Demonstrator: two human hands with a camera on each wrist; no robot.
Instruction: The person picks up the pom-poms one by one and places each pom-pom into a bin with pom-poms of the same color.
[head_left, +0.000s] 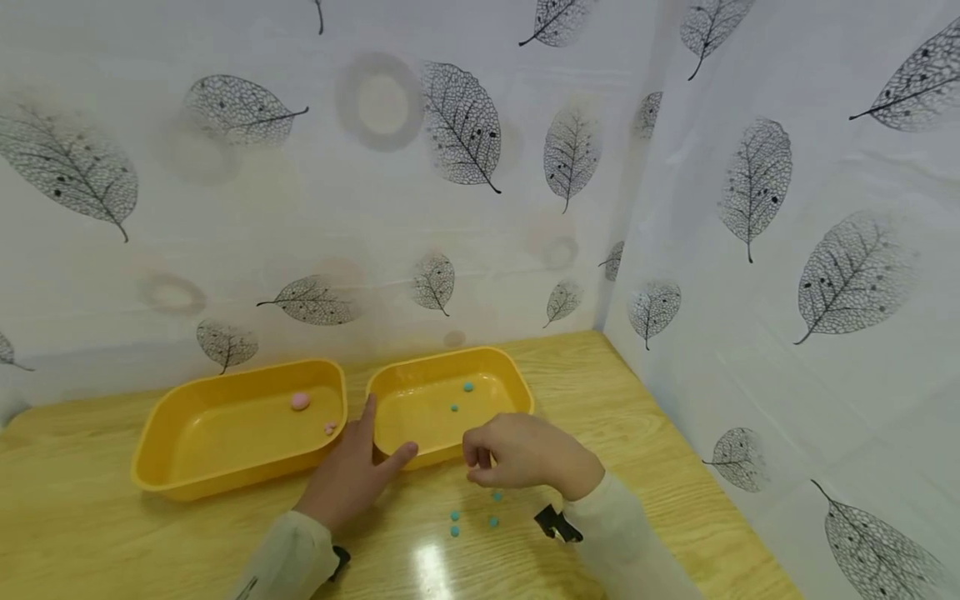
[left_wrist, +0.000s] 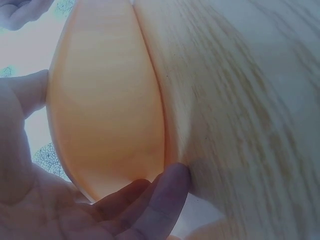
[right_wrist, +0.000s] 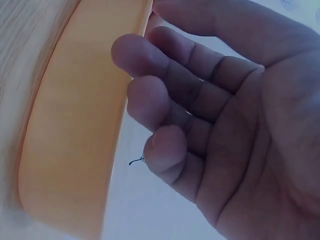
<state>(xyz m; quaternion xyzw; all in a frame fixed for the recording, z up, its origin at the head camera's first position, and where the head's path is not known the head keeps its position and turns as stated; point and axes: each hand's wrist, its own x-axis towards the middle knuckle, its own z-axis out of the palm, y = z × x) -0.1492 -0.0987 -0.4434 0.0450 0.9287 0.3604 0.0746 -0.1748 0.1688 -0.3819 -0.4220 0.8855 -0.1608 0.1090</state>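
My left hand [head_left: 351, 473] rests against the left corner of the right-hand yellow tray [head_left: 427, 427], its index finger stretched along the left side and its thumb by the front wall. In the left wrist view, the thumb touches the rim of the yellow tray [left_wrist: 107, 100]. My right hand [head_left: 517, 454] hovers at the tray's near right rim with curled fingers, thumb and index tips close together. I cannot tell whether anything lies between those tips. Small turquoise pieces [head_left: 468, 387] sit inside this tray; several more turquoise pieces [head_left: 454, 516] lie on the table beneath the right hand.
A larger yellow tray [head_left: 240, 477] stands to the left, holding a pink round piece [head_left: 300, 401] and smaller pink bits [head_left: 329, 427]. Both trays stand on a wood-grain table [head_left: 600, 400]. White leaf-patterned sheeting [head_left: 360, 225] hangs behind the table and along its right side.
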